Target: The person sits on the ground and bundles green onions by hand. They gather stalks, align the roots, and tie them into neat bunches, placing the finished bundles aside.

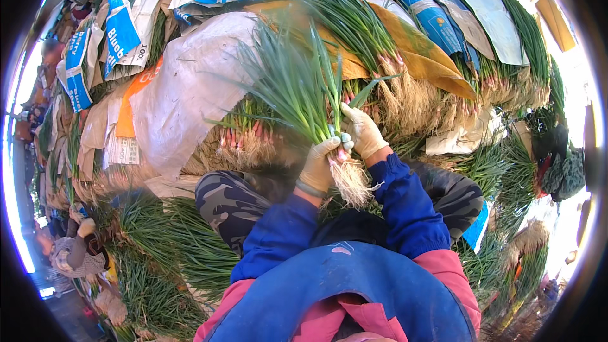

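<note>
My left hand (319, 164), in a pale glove with light blue fingertips, is closed round the lower stems of a bunch of green plants (297, 90) that look like spring onions or shallots. Pinkish bulbs and long pale roots (351, 181) hang below the grip. My right hand (363, 133), gloved alike, is against the right side of the same bunch, its thumb and fingers at the stems; one leaf bends away to the right above it. Beyond my hands, more rooted bunches (249, 137) lie in rows, partly under a whitish sheet (209, 71) and an orange-brown sheet (408, 47).
Loose green plants (199, 242) lie heaped at the lower left and on the right (494, 166). Blue and white printed sacks (121, 33) cover bunches at the upper left. Another person (78, 251) works at the far left. My bent knees flank the bunch.
</note>
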A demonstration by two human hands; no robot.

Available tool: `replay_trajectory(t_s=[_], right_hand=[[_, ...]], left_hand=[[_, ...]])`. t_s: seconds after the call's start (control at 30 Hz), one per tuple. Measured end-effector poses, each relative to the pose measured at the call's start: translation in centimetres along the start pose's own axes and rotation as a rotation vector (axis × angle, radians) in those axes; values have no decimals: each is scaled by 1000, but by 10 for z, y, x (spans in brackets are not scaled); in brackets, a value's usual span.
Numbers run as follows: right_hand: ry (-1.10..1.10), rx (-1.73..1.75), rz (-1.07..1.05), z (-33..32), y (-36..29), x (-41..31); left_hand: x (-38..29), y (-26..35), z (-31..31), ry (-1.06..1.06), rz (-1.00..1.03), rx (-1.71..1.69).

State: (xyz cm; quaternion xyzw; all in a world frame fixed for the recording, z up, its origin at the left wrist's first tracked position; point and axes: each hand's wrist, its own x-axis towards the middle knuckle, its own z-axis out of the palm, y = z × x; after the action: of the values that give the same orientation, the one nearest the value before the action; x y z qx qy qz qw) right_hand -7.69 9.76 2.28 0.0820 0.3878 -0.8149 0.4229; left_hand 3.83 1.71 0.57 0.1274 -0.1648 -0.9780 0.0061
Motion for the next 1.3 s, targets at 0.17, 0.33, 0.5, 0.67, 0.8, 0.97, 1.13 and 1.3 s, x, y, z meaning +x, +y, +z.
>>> replay_trajectory(t_s=[0.17, 0.33, 0.5, 0.67, 0.8, 0.97, 1.13, 1.3], right_hand=[[-349, 210, -288, -24, -15, -52], [-152, -1435, 56, -78, -42, -108], [-185, -1215, -381, -17, -38, -102], [-361, -1556, -616, -14, -29, -96], [-586, -1181, 414, -24, -54, -138], [-213, -2032, -544, -86, -79, -89], [198, -1691, -856, -47, -96, 35], [491, -2196, -649, -88, -95, 97]], left_hand=[[8, 13, -18, -10, 65, -197], [6, 24, -16, 4, 94, -15], [9, 9, -8, 110, 132, 125], [14, 15, -3, 218, 179, 140], [23, 27, -20, 258, 233, 87], [30, 20, -25, 193, 137, 112], [27, 14, -14, 140, 112, 118], [31, 19, -20, 18, 106, 42]])
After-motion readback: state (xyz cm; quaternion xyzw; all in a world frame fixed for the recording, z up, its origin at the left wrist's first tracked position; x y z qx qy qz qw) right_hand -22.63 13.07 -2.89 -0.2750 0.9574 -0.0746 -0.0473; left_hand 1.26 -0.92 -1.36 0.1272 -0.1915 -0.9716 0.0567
